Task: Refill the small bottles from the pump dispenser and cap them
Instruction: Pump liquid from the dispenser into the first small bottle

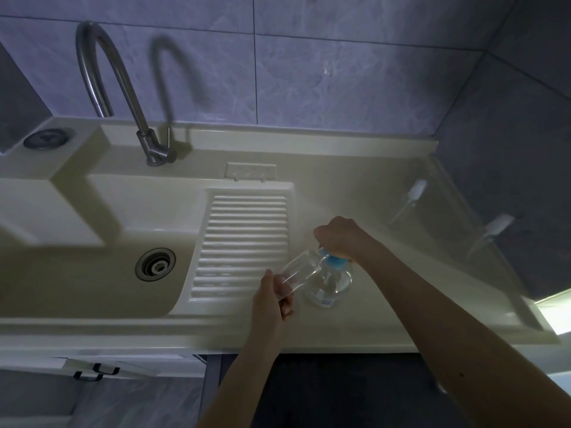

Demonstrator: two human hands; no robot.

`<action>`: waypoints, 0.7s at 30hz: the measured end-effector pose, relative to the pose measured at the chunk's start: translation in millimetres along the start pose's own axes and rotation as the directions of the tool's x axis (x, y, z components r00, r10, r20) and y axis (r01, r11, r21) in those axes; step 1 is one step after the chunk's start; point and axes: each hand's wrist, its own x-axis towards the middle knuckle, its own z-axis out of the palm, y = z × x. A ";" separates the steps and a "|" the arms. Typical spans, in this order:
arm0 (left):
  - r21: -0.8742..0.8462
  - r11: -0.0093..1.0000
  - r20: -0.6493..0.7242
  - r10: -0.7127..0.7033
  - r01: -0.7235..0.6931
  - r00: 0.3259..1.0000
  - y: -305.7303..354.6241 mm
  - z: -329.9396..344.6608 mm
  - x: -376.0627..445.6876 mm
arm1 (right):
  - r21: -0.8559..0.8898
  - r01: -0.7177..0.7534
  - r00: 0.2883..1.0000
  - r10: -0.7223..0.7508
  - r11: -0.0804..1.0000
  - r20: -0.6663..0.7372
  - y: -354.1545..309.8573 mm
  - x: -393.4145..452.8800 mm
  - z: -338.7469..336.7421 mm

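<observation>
A clear pump dispenser (329, 287) with a blue pump head stands on the cream counter (370, 319), right of the washboard. My right hand (341, 237) is curled over the blue pump head from above. My left hand (273, 296) grips a small clear bottle (301, 270) by its base, tilted so its open mouth points up at the pump's nozzle. The bottle looks see-through; I cannot tell its fill level. Two more small clear bottles with white spray tops, one (408, 202) and another (488, 234), lie at the counter's far right.
A ribbed washboard (244, 242) slopes into the sink basin (92, 273) with a drain (155, 263) on the left. A curved steel faucet (123, 94) rises at the back. Tiled walls close the back and right. The counter's front edge is near my arms.
</observation>
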 end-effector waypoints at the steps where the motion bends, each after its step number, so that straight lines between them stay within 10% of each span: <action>1: 0.007 1.000 0.004 0.001 -0.001 1.000 -0.8 -1.4 0.2 | -0.024 0.007 1.000 -0.007 1.000 -0.006 0.0 0.4 1.4; 16: 0.038 0.997 0.018 0.064 -0.065 0.998 2.0 -5.4 -1.0 | 0.104 -0.096 0.952 0.061 0.990 0.301 -12.9 -19.5 -18.4; 21: 0.057 0.996 0.017 0.073 -0.074 0.997 3.4 -4.4 -3.0 | 0.067 -0.065 0.976 0.049 0.996 0.211 -16.1 -11.7 -10.7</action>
